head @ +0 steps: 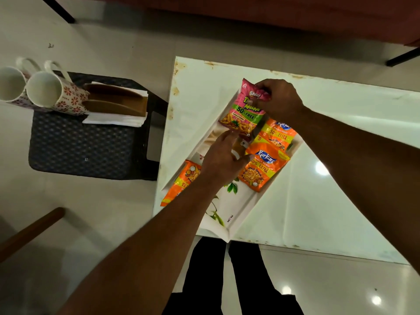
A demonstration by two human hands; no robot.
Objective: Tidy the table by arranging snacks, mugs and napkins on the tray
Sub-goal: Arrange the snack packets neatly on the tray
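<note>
Pink-and-green foil snack packet [244, 108] is lettered in yellow. Orange foil snack packets [263, 169] [278, 133] [181, 180] are marked with blue logos. White rectangular tray [238, 201] is printed with green leaves. White ceramic mug [72, 98] is patterned with red flowers. Dark woven stool seat [79, 146] is dotted.
</note>
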